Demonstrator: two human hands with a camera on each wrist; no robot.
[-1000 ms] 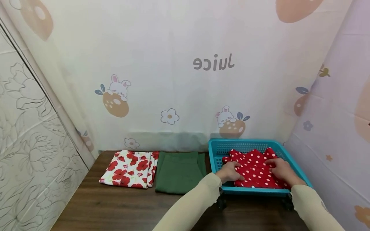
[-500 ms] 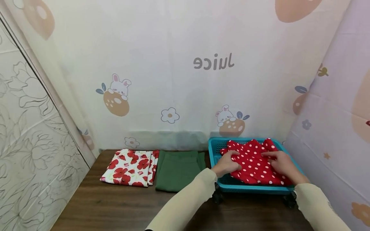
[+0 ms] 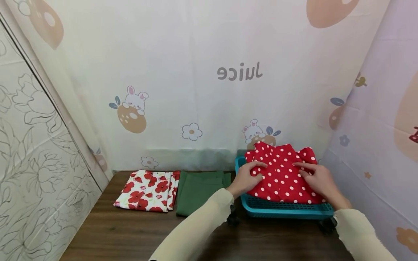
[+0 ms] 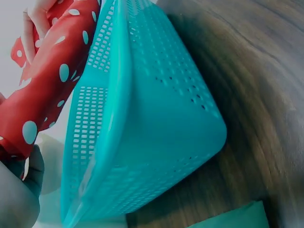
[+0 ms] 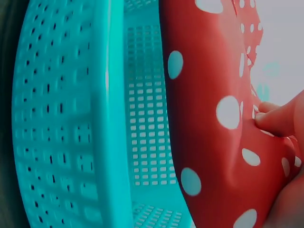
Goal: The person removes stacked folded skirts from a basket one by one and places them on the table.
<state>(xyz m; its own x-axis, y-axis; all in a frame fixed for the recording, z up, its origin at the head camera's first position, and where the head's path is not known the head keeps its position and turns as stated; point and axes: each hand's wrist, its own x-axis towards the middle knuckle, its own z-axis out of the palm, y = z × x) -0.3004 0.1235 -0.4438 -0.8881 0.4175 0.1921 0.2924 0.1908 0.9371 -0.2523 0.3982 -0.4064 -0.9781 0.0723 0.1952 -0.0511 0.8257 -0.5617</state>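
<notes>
A red cloth with white polka dots (image 3: 281,175) is held up over the blue-green plastic basket (image 3: 287,214), folded into a soft bundle with uneven upper corners. My left hand (image 3: 245,178) grips its left side and my right hand (image 3: 321,181) its right side. In the left wrist view the dotted cloth (image 4: 47,90) hangs beside the rim of the basket (image 4: 121,95), above the perforated inside. The right wrist view has the right hand (image 5: 282,118) pinching the cloth (image 5: 204,109), its lower edge near the rim.
A folded white cloth with red flowers (image 3: 145,192) and a folded green cloth (image 3: 200,192) lie side by side on the dark wooden table (image 3: 114,232), left of the basket. Dark wheels (image 3: 327,225) sit under the basket. Printed curtains (image 3: 196,101) enclose the back and sides.
Both hands have lifted the dotted cloth from inside the basket to above it. The left hand has shifted slightly left and up. The two folded cloths have stayed put.
</notes>
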